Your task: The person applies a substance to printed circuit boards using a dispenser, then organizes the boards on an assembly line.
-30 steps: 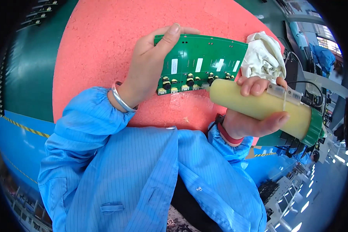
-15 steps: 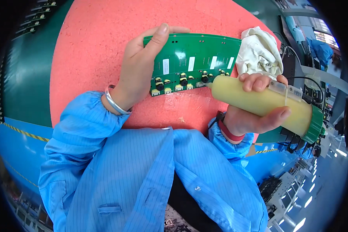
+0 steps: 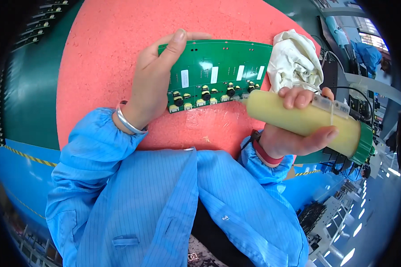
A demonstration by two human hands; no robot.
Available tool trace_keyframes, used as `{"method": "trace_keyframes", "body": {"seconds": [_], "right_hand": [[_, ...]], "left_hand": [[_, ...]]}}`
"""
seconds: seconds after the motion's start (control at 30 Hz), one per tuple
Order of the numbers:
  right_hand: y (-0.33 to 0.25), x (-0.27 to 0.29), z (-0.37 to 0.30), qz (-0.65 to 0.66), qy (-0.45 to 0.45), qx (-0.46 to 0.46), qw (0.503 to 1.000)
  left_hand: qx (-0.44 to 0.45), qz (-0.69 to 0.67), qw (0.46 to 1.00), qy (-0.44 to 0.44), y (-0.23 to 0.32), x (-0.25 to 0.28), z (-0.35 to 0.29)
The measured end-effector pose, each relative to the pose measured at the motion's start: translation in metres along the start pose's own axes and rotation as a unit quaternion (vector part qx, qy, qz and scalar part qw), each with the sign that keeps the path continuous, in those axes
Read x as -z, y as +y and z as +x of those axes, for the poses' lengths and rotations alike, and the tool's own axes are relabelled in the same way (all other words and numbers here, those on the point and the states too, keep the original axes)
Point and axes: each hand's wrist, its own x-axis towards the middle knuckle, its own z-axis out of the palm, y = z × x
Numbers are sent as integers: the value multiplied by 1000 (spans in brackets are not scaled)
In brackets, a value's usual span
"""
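Note:
My left hand [image 3: 156,73] grips a green circuit board [image 3: 223,55] by its left end, thumb on the face and fingers behind the edge. White labels run across the board, and small black, yellow and white components line its lower edge. In my right hand [image 3: 294,133] lies a thick pale-yellow glue bottle [image 3: 278,111] with a green cap at its far right end. A clear strip is banded along the bottle's side, under my fingers. The bottle's narrow tip points left and sits at the components near the board's lower right; whether it touches them is hard to tell.
A pink foam mat [image 3: 102,66] covers the green table [image 3: 31,89]. A crumpled white cloth [image 3: 294,60] lies right of the board, with black cables [image 3: 361,91] beyond it. More boards [image 3: 42,22] stand at the far left. Another person [image 3: 367,58] in blue is at the far right.
The board and my left hand have shifted slightly left. The bottle has moved a little right and down, so its tip now meets the board farther toward the right end.

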Motion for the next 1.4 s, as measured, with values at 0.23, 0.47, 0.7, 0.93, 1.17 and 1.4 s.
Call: {"method": "trace_keyframes", "body": {"seconds": [0.23,0.47,0.7,0.93,1.17,1.4], "right_hand": [[3,3,-3,8,11,-2,1000],[1,-6,1,8,15,-6,1000],[2,-6,2,3,32,-2,999],[-2,0,4,14,41,5,999],[0,1,4,-45,58,19,997],[-1,0,5,-54,68,23,996]], "left_hand": [[4,17,1000,-4,3,5,-2],[1,15,1000,9,10,7,0],[8,25,1000,7,13,10,-1],[-14,11,999,35,10,13,0],[-5,4,999,39,10,12,-2],[4,9,999,33,15,13,-2]]}}
